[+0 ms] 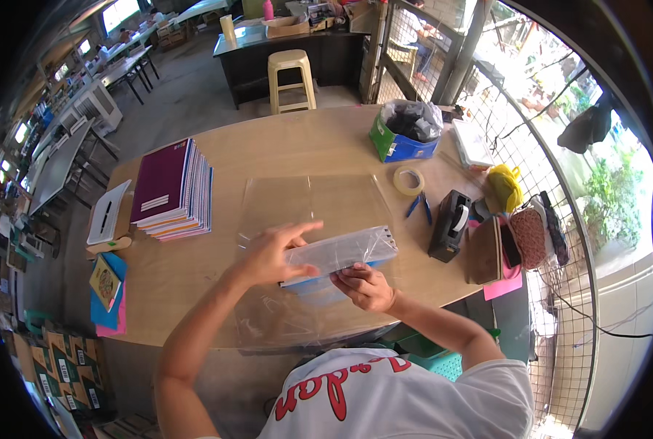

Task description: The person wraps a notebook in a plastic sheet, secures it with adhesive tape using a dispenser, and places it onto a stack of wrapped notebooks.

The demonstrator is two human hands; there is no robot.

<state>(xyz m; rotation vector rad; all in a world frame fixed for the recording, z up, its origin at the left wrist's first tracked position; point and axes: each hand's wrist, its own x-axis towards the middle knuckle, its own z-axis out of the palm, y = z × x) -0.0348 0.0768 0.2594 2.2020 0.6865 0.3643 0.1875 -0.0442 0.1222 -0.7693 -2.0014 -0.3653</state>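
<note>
while the left hand [277, 254] lies spread at one end of a package [341, 252], thumb across its near side and forefinger stretched out beyond it, the right hand [365, 287] is closed, its thumb and fingers pinching the lower near edge. the package is over the middle of the surface [167, 282]; whether it rests there or is lifted, i cannot tell. on the left, well apart, stands a tall pile of notebooks [160, 183] with a purple cover on top, and nearer the person a yellow booklet [105, 285] lies over blue and pink paper. to the right, a roll of tape [408, 181] sits just beside something slim with blue handles, then a black tape dispenser [451, 225] and a brown pouch [486, 252]. a green and blue box [407, 151] behind them holds crumpled grey plastic. the package is a long block, pale and glossy on top, blue beneath, with wrinkled see-through wrapping. a thin clear sheet [319, 197], creased and shiny, spreads over the smooth, wood-coloured top.
</note>
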